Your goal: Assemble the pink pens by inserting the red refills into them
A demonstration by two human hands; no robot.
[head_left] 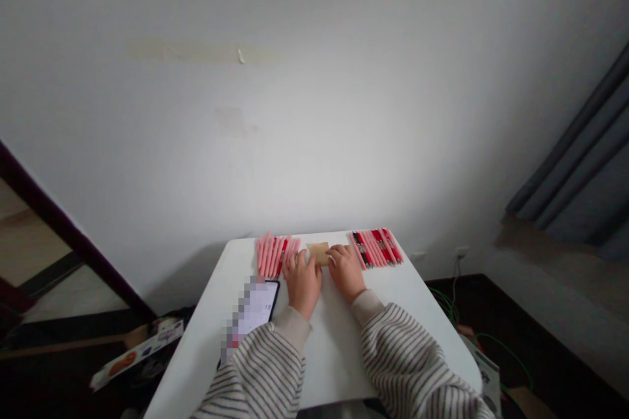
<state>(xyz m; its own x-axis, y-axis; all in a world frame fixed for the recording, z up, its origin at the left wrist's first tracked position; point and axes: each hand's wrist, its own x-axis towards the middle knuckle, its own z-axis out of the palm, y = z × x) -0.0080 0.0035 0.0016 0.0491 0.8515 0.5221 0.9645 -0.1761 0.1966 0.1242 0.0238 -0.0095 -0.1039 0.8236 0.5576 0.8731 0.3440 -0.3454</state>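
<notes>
A small piece of brown paper (pixel 319 253) lies near the far edge of the white table, between my two hands. My left hand (pixel 302 281) rests palm down at its left side, fingers stretched and slightly apart, fingertips close to the left group of pink pens (pixel 268 255). At the paper's right edge, my right hand (pixel 346 272) has its fingers bent over the edge, with the thumb on the near side. Beyond that hand, a row of pink pens (pixel 376 247), some with red or black parts, lies side by side.
On the table's left side lies a phone (pixel 258 308) with a lit screen, partly behind my left sleeve. A white wall (pixel 314 111) rises directly behind the table (pixel 339 353). Green cables (pixel 445 304) and boxes are on the floor to the right; a grey curtain (pixel 580 150) hangs there.
</notes>
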